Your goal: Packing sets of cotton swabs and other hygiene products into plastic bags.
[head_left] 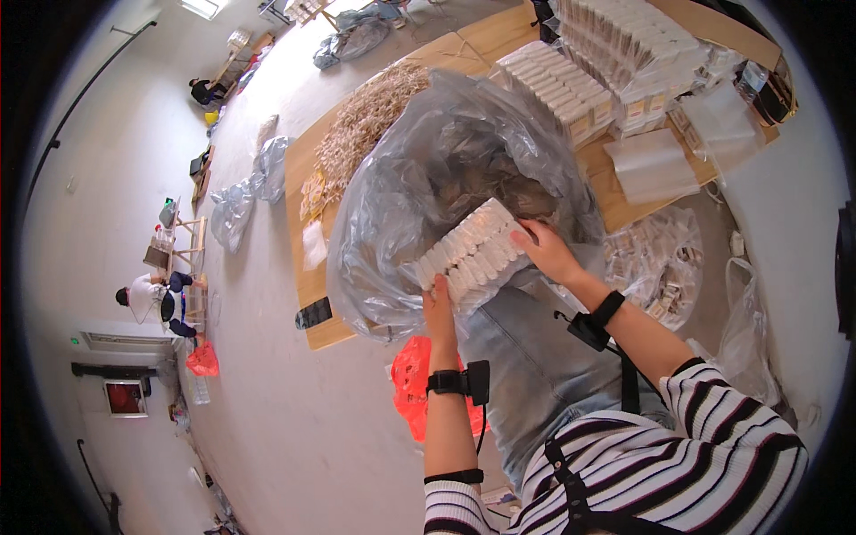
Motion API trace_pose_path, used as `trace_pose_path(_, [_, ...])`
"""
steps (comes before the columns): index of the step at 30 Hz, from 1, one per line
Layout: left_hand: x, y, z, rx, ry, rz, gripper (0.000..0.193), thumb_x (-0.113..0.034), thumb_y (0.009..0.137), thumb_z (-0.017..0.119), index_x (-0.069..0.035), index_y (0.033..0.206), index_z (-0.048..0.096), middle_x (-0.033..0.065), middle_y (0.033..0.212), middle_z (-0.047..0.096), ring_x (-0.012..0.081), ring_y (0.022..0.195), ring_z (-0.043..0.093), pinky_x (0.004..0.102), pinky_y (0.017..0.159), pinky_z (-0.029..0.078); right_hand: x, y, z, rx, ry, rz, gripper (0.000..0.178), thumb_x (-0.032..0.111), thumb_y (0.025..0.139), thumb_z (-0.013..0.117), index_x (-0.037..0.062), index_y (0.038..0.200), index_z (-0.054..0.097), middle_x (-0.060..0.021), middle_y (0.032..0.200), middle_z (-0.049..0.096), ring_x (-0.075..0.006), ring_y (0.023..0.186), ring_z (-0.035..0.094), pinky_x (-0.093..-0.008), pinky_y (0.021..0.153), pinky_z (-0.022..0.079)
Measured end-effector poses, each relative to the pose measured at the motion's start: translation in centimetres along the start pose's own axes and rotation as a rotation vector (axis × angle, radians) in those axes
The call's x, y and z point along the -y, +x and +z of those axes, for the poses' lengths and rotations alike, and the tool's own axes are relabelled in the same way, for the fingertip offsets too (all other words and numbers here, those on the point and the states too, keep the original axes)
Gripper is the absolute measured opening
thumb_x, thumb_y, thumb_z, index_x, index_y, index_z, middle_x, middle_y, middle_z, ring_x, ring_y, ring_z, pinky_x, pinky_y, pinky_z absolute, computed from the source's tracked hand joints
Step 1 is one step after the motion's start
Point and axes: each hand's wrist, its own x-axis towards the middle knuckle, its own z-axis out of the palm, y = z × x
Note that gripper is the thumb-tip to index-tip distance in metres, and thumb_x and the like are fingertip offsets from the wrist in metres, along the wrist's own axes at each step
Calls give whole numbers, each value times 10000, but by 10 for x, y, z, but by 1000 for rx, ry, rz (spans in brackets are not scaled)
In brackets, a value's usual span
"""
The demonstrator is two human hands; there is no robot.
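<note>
A block of small white wrapped packs (473,251), lined up in two rows, is gripped between my two hands. My left hand (440,310) closes on its near left end, thumb on top. On its right end sits my right hand (547,251), fingers wrapped over the edge. The block is tilted over the mouth of a large translucent grey plastic bag (379,209) that lies open across the table edge and my lap. Dark folds fill the inside of the bag, and its contents are hard to make out.
On the wooden table (308,169), a heap of small beige pieces (366,120) lies left of the bag. Stacked white packs (557,85) and clear plastic sheets (655,165) are at right. A filled clear bag (655,267) and red bag (412,388) lie below. Another person (165,299) works far left.
</note>
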Motion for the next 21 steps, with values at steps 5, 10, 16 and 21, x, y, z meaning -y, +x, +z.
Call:
trace_pose_path(5, [-5, -7, 33, -295, 490, 527, 698, -396, 967, 509, 64, 1443, 290, 259, 1494, 307, 368, 1387, 304, 443, 1148, 224, 4, 0, -14, -145, -251, -137, 517, 344, 928, 578, -56, 1251, 520, -247, 1249, 551, -364, 1143, 538, -379, 982, 413])
trace_pose_path(10, [-27, -10, 63, -162, 938, 685, 673, -367, 972, 451, 81, 1445, 285, 261, 1519, 272, 394, 1426, 224, 503, 1161, 158, 28, 27, 3, -216, -236, -329, 522, 337, 942, 558, -34, 1302, 479, -242, 1267, 543, -388, 1175, 519, -412, 1008, 403])
trace_pose_path(16, [-26, -23, 88, -17, 1065, 729, 821, -493, 927, 494, 56, 1478, 229, 234, 1556, 212, 349, 1458, 177, 504, 1163, 149, 17, 49, 4, -84, -525, -279, 501, 286, 974, 504, 87, 1415, 374, -215, 1296, 534, -400, 1142, 542, -467, 933, 457])
trace_pose_path(21, [-27, -21, 84, 10, 1012, 719, 882, -532, 896, 529, 62, 1476, 229, 237, 1556, 205, 347, 1460, 171, 496, 1167, 145, 28, 51, 4, -21, -648, -190, 523, 300, 966, 521, 64, 1410, 379, -215, 1315, 528, -403, 1174, 525, -446, 951, 452])
